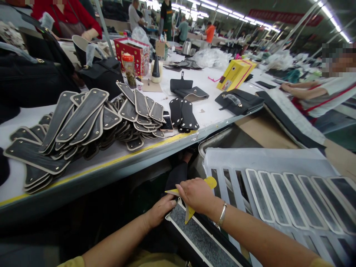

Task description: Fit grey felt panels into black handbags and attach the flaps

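My right hand (198,194) is closed round a yellow, flat, pointed scraper (211,182), whose lower corner touches a speckled dark-grey panel with pale edges (203,237). A silver bangle is on that wrist. My left hand (161,210) grips the far end of the panel, thumb on top, its other fingers mostly hidden. Black material lies under and beside the panel. To the right, a row of pale-edged dark strips (289,200) lies on a white slotted sheet (267,157).
On the white table (205,107) to the left is a heap of grey-black panels with metal studs (83,115). Beyond are black bag parts (191,89), a yellow box (235,74), a red box (136,55) and a drink bottle (129,70). Co-workers sit across and at right.
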`<state>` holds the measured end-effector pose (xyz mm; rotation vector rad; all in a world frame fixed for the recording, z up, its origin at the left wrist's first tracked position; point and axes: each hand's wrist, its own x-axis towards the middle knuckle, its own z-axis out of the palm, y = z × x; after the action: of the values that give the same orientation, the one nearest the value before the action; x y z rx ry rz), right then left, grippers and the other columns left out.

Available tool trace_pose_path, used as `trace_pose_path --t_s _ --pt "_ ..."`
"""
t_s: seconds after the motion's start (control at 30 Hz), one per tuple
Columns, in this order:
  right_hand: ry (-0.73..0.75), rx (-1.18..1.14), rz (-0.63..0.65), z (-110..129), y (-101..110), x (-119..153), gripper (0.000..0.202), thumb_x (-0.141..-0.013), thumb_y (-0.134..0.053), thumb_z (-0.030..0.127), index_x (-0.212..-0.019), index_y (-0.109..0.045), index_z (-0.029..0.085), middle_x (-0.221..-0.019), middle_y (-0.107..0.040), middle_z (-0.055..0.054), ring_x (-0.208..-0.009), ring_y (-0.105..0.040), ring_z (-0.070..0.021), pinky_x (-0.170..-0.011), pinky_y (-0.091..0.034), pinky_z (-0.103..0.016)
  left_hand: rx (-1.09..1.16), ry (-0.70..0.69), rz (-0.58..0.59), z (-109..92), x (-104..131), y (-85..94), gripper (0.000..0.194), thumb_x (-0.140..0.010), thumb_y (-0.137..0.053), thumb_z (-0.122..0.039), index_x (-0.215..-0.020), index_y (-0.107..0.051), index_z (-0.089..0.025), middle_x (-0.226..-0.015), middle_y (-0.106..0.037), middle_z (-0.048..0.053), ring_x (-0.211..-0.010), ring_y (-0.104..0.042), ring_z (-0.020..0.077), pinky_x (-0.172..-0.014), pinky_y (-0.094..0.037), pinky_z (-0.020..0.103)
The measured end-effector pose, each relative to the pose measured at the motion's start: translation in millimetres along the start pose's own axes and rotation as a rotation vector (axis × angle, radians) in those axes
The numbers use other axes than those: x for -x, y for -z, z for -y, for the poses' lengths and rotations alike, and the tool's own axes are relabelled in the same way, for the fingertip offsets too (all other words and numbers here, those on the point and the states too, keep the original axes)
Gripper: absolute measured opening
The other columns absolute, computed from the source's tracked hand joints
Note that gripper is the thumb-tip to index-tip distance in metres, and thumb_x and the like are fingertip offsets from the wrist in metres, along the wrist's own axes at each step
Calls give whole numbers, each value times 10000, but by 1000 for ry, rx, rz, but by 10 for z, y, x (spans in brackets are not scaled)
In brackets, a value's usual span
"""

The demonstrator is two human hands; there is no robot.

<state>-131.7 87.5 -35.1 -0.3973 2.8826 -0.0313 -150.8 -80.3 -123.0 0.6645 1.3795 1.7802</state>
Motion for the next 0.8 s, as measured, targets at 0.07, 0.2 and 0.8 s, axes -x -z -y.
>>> trace_pose_path --t_s 0.07,0.2,0.8 --pt "-5 1 3 -8 -6 -16 472 -970 -183 363 -818 -594 189 -768 -672 -63 -696 -618 -194 -641 -343 -318 71 -3 -5 3 -16 -23 503 -854 -473 -453 -1251 -514 -148 -1280 -539 104 -1199 -448 318 -1044 -293 448" --pt "32 -7 -1 -45 -33 -64 482 -965 -187 383 -808 -598 184 -765 -669 -69 -711 -625 -209 -637 -334 -326 240 -27 -11 -31 -55 -94 499 -827 -519 -433 -1248 -505 -166 -1286 -519 102 -1220 -426 316 -1053 -272 450" --pt "352 54 10 -193 24 -169 458 -963 -210 374 -802 -593 181 -738 -663 -50 -670 -607 -194 -580 -284 -311 339 70 -55 -41 -20 -129 316 -776 -610 -328 -1036 -507 -182 -884 -534 16 -809 -517 155 -733 -407 261"
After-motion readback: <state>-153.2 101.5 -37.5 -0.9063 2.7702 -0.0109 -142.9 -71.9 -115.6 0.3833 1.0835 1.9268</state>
